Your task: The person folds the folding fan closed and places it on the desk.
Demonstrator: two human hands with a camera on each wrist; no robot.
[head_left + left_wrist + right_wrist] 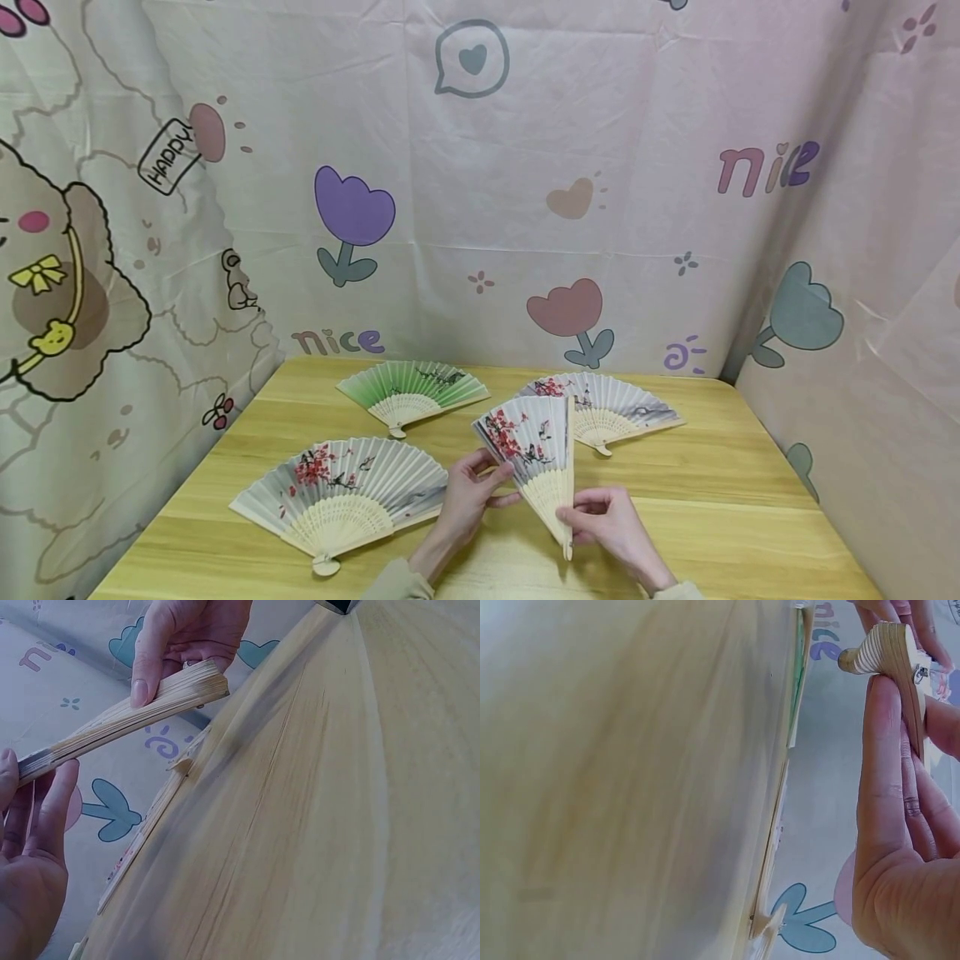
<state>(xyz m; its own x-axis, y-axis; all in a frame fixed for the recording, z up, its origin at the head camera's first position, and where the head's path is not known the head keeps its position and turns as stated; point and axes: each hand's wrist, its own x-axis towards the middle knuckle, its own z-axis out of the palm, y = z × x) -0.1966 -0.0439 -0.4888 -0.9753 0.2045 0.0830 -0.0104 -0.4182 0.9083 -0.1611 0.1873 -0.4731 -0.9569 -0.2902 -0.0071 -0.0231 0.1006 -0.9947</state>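
Observation:
Above the table, both hands hold a partly spread folding fan (534, 446) with a white leaf, red blossoms and pale slatted ribs. My left hand (471, 493) pinches the fan's left edge between thumb and fingers. Low on the right side, near the pivot, my right hand (613, 523) grips the ribs. The left wrist view has the fan's rib stack (142, 712) edge-on between the two hands. In the right wrist view the pivot end (889, 656) shows a small metal pin, with the right fingers against the ribs.
Three spread fans lie on the wooden table (720, 542): a grey-white blossom fan (348, 492) at front left, a green fan (416, 396) at back left, and another grey-white fan (611, 408) at back right, partly behind the held one. Printed cloth (480, 167) hangs around the table.

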